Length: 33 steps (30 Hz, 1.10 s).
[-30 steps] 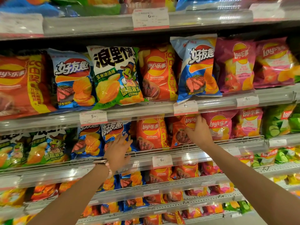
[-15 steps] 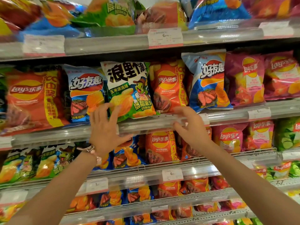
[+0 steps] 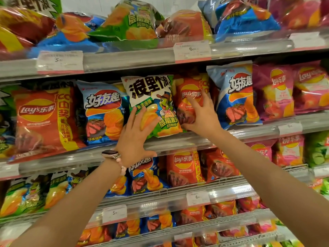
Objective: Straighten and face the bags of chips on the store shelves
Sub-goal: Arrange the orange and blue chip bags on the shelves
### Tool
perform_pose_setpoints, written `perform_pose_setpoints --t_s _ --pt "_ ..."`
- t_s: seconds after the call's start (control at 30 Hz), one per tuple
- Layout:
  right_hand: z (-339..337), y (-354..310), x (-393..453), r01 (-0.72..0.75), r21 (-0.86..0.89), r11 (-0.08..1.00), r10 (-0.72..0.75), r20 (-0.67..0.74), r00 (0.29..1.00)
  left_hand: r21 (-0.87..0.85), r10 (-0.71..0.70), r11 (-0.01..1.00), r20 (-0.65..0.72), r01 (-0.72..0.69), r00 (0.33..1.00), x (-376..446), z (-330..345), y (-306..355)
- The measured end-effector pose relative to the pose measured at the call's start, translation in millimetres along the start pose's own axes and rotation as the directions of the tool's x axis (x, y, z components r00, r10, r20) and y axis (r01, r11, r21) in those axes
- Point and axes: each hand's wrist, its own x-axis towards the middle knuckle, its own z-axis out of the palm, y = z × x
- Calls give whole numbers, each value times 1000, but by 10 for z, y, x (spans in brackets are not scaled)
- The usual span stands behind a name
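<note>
A white and green chip bag [image 3: 151, 91] with a cartoon turtle stands tilted on the middle shelf and overlaps its neighbours. My left hand [image 3: 136, 139] lies flat on its lower left corner, fingers spread, thumb down by the shelf rail [image 3: 178, 142]. Just right of it stands a red Lay's bag [image 3: 191, 84]. My right hand [image 3: 201, 116] grips that bag's lower part, fingers across the front and thumb under its bottom edge. A watch sits on my left wrist.
Blue chip bags [image 3: 103, 111] [image 3: 235, 97] flank the two bags, with a large red Lay's bag [image 3: 42, 118] far left and pink bags [image 3: 274, 91] far right. The top shelf holds slumped bags [image 3: 131, 24]. Lower shelves [image 3: 183, 168] are stocked too. Price tags [image 3: 192, 50] line the rails.
Both hands rose from the lower shelf to the middle shelf. The left came onto the white and green bag, the right took hold of the red Lay's bag. The view tilted up.
</note>
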Motion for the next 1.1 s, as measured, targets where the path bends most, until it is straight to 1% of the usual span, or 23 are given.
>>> perform_pose_setpoints --t_s 0.13,0.4,0.57,0.8,0.87,0.97,1.1 --pt "58 32 -19 10 -44 999 -11 -7 1000 -6 18 1000 -20 -18 1000 1 -5 -20" --pt "93 48 -45 26 -31 999 -26 -6 1000 -50 76 996 -75 -79 994 -16 -13 -24" --pt "54 22 -31 22 1 1000 -22 22 1000 -114 118 985 -107 -130 987 -46 -52 -89" --pt "24 -29 -42 -6 -13 1000 6 7 1000 -143 143 973 -233 -179 962 -84 -84 -207" --pt "21 -36 -33 -8 -10 1000 8 20 1000 -125 151 974 -259 -188 954 -83 -88 -223" --pt "36 -33 -28 -2 -10 1000 3 43 999 -94 186 972 -263 -217 947 -59 -86 -231" --pt "43 -40 -24 1 -4 1000 -1 93 996 -106 183 969 -289 -222 940 -41 -111 -216"
